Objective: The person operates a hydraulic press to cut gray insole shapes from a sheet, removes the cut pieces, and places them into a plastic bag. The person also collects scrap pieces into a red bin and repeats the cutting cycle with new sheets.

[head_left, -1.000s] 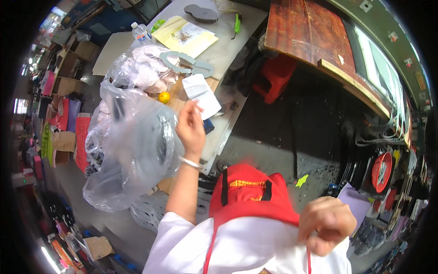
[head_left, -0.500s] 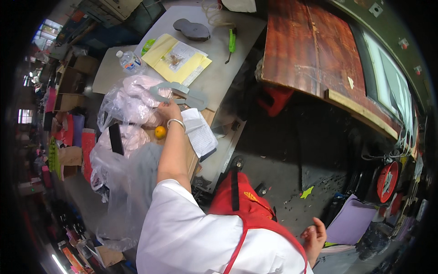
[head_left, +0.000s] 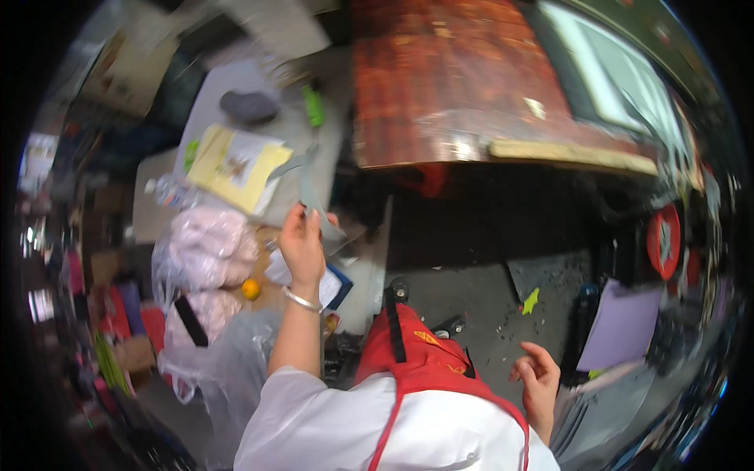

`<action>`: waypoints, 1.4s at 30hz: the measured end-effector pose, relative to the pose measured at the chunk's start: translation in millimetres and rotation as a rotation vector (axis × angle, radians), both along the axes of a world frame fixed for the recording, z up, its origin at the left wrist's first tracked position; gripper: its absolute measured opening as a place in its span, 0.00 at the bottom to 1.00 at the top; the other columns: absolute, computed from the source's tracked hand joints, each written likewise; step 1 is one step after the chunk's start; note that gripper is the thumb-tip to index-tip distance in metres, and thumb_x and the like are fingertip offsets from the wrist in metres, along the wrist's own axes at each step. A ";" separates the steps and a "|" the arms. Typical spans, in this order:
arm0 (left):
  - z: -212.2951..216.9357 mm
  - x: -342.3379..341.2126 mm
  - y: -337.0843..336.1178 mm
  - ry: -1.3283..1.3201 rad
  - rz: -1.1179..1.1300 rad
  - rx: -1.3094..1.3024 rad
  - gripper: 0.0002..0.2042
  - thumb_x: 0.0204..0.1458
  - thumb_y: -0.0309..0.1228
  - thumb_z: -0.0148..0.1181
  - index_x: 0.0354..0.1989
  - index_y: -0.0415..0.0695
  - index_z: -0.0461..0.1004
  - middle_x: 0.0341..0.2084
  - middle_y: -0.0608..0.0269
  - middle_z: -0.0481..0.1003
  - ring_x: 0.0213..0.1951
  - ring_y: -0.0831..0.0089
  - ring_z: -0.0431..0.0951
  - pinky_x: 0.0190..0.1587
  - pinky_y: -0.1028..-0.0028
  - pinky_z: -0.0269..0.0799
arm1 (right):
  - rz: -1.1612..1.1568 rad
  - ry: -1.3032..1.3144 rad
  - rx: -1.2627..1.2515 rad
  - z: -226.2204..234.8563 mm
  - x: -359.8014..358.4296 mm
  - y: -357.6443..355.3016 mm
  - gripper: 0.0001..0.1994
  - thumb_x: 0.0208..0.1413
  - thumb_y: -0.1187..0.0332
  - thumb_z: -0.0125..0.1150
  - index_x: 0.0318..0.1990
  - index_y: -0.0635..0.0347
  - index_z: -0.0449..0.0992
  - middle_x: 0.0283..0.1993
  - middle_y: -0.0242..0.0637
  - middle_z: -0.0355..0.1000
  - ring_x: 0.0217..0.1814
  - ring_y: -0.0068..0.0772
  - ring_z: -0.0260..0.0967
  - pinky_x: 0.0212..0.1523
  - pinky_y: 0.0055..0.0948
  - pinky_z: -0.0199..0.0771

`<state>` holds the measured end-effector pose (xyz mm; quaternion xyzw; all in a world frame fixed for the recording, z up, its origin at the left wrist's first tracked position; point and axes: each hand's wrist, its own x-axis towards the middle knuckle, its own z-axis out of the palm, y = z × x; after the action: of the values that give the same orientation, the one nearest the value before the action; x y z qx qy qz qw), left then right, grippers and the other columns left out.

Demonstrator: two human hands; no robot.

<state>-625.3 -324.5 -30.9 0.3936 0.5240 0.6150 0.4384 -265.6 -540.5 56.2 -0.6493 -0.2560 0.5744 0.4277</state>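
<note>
Above the left table, my left hand (head_left: 303, 250) pinches a thin, curved grey-green cut-out piece (head_left: 308, 187), which sticks up past my fingertips. It looks like a flat shoe part, though blur hides its exact kind. Below the hand lie white papers and a dark blue pad (head_left: 339, 287). An orange fruit (head_left: 250, 289) rests on the table beside clear bags of pale pink material (head_left: 208, 247). My right hand (head_left: 538, 381) hangs at my right side over the floor, holding nothing, its fingers loosely bent and apart.
Yellow papers (head_left: 206, 161), a plastic bottle (head_left: 170, 192), a dark sole-shaped piece (head_left: 249, 107) and a green-handled tool (head_left: 312, 106) lie further back. A reddish-brown table (head_left: 448, 86) stands ahead. At right are a red basin (head_left: 664, 242) and purple sheets (head_left: 620, 326).
My left hand has lifted the grey-green piece off the pink bags and moved it right, over the papers. The view has turned, and my right hand remains low at my side.
</note>
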 end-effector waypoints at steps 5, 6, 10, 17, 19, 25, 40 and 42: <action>42.1 149.8 -38.5 -0.529 -0.575 -0.241 0.12 0.60 0.28 0.48 0.49 0.35 0.67 0.31 0.63 0.69 0.24 0.78 0.67 0.23 0.79 0.64 | -0.097 0.001 0.124 -4.1 38.8 -30.2 0.15 0.55 0.77 0.55 0.50 0.69 0.69 0.28 0.33 0.69 0.30 0.21 0.67 0.33 0.21 0.69; 48.7 176.9 -48.9 -0.563 -0.695 -0.312 0.14 0.60 0.28 0.48 0.51 0.34 0.66 0.31 0.62 0.69 0.23 0.80 0.66 0.22 0.81 0.63 | -0.134 -0.013 0.163 -4.4 51.7 -39.5 0.15 0.55 0.78 0.54 0.51 0.69 0.69 0.29 0.32 0.69 0.31 0.20 0.67 0.34 0.20 0.69; 65.7 283.7 -102.8 -0.590 -1.136 -0.618 0.13 0.59 0.29 0.48 0.48 0.33 0.68 0.29 0.63 0.68 0.22 0.82 0.64 0.19 0.84 0.59 | -0.331 -0.087 0.411 -8.6 115.4 -76.6 0.17 0.56 0.79 0.54 0.54 0.68 0.67 0.36 0.34 0.70 0.39 0.20 0.68 0.40 0.20 0.69; 63.1 444.0 -176.3 -0.562 -1.539 -0.963 0.12 0.60 0.28 0.48 0.45 0.31 0.70 0.24 0.65 0.69 0.19 0.83 0.63 0.18 0.85 0.57 | -0.588 -0.226 0.548 -26.9 229.3 -143.2 0.37 0.55 0.61 0.63 0.66 0.64 0.50 0.61 0.47 0.61 0.63 0.36 0.59 0.60 0.33 0.60; 65.0 476.3 -191.0 -0.520 -1.635 -0.974 0.13 0.59 0.28 0.48 0.45 0.31 0.70 0.26 0.65 0.69 0.19 0.85 0.62 0.17 0.87 0.55 | -0.596 -0.138 0.572 -26.5 249.2 -156.3 0.29 0.59 0.69 0.57 0.64 0.67 0.54 0.52 0.45 0.69 0.52 0.31 0.69 0.52 0.27 0.69; 66.1 549.3 -209.9 -0.306 -1.724 -0.970 0.11 0.60 0.28 0.47 0.43 0.34 0.72 0.20 0.66 0.68 0.17 0.82 0.63 0.18 0.83 0.58 | -0.894 0.060 0.535 -27.0 296.1 -176.5 0.15 0.59 0.77 0.52 0.53 0.71 0.66 0.37 0.41 0.76 0.35 0.28 0.76 0.39 0.23 0.75; 25.3 800.4 -155.3 0.207 -2.055 -0.532 0.11 0.60 0.29 0.48 0.49 0.41 0.69 0.26 0.72 0.70 0.21 0.87 0.65 0.22 0.86 0.60 | -0.971 0.061 0.404 -50.4 504.5 -122.8 0.07 0.56 0.81 0.51 0.41 0.72 0.71 0.33 0.40 0.75 0.34 0.27 0.75 0.38 0.24 0.77; 29.4 843.4 -142.4 0.147 -2.129 -0.447 0.11 0.57 0.24 0.51 0.48 0.40 0.69 0.27 0.70 0.71 0.23 0.87 0.68 0.24 0.85 0.63 | -0.948 -0.047 0.415 -40.6 545.3 -115.3 0.08 0.55 0.84 0.50 0.41 0.73 0.71 0.34 0.41 0.74 0.34 0.29 0.75 0.39 0.26 0.77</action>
<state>218.1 -466.9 -1.4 0.5929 0.0393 -0.2141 0.7753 279.7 -655.8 15.6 -0.6081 -0.0515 0.2400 0.7549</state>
